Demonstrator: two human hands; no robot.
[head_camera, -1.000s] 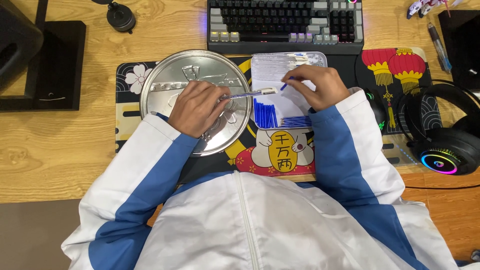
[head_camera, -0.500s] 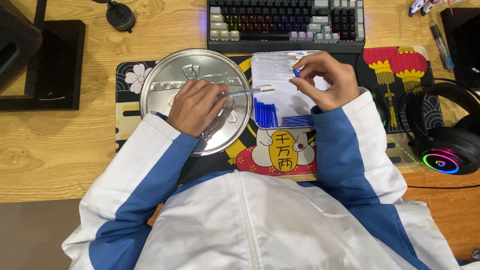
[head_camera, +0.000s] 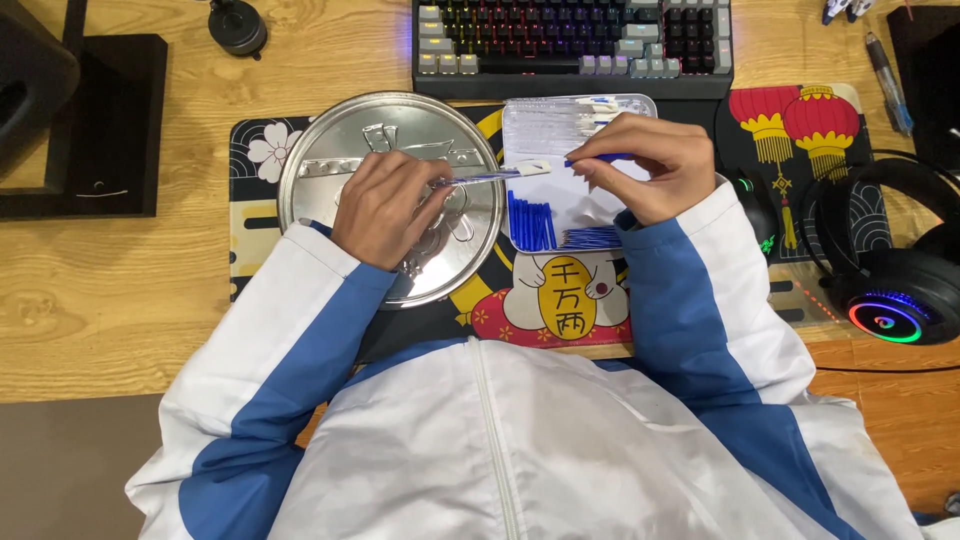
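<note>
Left hand (head_camera: 385, 210) pinches a pen barrel (head_camera: 480, 177) lying crosswise over the tray (head_camera: 520, 120), tip pointing right toward the right hand (head_camera: 650, 165), which grips what looks like a blue cap (head_camera: 598, 158) just beside it.

Silver round lid (head_camera: 330, 150) – shiny metal. Desk mat (head_camera: 255, 160) black with white flower, yellow and red cartoon print. Blue sticks (head_camera: 530, 222) in clear tray (head_camera: 525, 125). Jacket sleeves (head_camera: 270, 330) white with blue stripe. Keyboard (head_camera: 570, 40) black, rainbow backlight. Headset (head_camera: 895, 290) black – rainbow ring. Desk (head_camera: 110, 290) light wood grain.
</note>
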